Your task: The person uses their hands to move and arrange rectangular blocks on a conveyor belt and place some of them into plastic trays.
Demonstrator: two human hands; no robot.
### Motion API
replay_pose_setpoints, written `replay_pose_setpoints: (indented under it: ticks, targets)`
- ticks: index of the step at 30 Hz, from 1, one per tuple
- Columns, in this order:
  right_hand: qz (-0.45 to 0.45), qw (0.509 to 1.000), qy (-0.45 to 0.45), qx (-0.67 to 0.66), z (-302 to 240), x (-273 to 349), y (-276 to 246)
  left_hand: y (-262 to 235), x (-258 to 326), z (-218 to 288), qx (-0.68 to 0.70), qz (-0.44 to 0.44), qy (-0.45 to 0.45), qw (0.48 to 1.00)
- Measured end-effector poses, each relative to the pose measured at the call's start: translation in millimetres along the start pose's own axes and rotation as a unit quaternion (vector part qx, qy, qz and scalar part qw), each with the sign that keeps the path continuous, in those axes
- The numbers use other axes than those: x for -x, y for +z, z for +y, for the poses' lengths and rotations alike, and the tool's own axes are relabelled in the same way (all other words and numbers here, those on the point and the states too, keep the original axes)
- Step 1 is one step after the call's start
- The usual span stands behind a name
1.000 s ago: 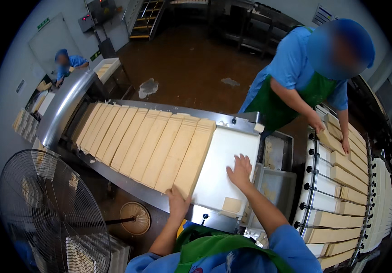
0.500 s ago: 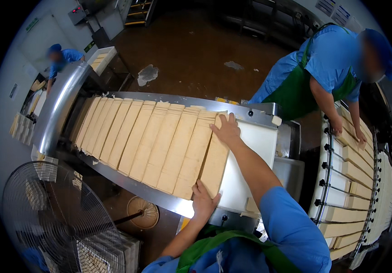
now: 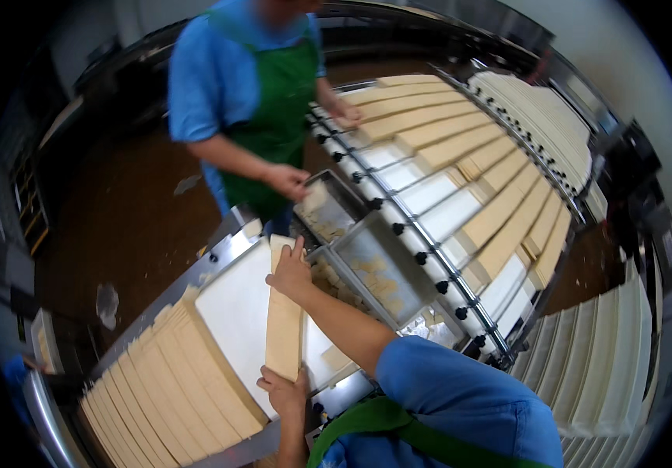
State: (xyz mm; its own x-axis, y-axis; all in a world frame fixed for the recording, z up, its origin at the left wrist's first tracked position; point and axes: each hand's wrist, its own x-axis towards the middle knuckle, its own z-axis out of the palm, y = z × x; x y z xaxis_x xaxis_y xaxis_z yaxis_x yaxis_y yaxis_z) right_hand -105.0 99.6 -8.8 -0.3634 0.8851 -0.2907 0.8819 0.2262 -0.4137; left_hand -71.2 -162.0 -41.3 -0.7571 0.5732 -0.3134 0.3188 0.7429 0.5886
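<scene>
Between my two hands is a long, flat, pale-yellow doughlike strip (image 3: 283,324), raised over the white belt (image 3: 231,300). My right hand (image 3: 292,271) is closed around its far end, with fingers across the top. Its near end is in my left hand (image 3: 284,392), the thumb side against the edge. To the left, a row of similar strips (image 3: 184,363) lies packed side by side on the same belt. A small pale piece (image 3: 339,357) rests on the belt right of the held strip.
Grey trays (image 3: 373,238) with broken pale pieces stand right of the belt. Beyond them is a second conveyor with metal rods (image 3: 449,285) and spaced strips. Across from me a co-worker (image 3: 281,101) in a green apron holds a pale piece (image 3: 317,195). Ribbed cream panels (image 3: 578,366) stand at right.
My hands have taken the end strip off the row and carried it rightward. The view has swung right, bringing the trays and second conveyor nearer the middle. The co-worker's one hand has left that conveyor.
</scene>
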Motion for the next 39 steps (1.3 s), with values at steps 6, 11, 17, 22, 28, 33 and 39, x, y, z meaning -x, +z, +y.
replay_pose_setpoints:
  ticks: [6, 11, 17, 22, 28, 33, 39]
  targets:
    - [0.184, 0.938, 0.068, -0.286, 150, 15, -92, 27, -1, 96, 0.08, 0.071, 0.138, 0.985]
    - [0.319, 0.898, 0.127, -0.276, 259, 10, -192, 50, -5, 192, 0.081, 0.081, 0.369, 0.922]
    - [0.179, 0.952, 0.248, 0.012, 371, -36, -255, 92, -33, 281, 0.169, -0.096, 0.46, 0.866]
    - [0.149, 0.961, 0.233, 0.033, 443, -84, -271, 124, -47, 308, 0.151, -0.184, 0.454, 0.859]
    - [0.137, 0.962, 0.235, 0.01, 463, -115, -277, 159, -58, 315, 0.149, -0.21, 0.448, 0.856]
    - [0.187, 0.947, 0.26, 0.028, 471, -124, -283, 185, -61, 349, 0.164, -0.253, 0.433, 0.85]
    - [0.313, 0.943, 0.108, 0.032, 449, -111, -272, 227, -43, 368, 0.162, -0.152, 0.403, 0.888]
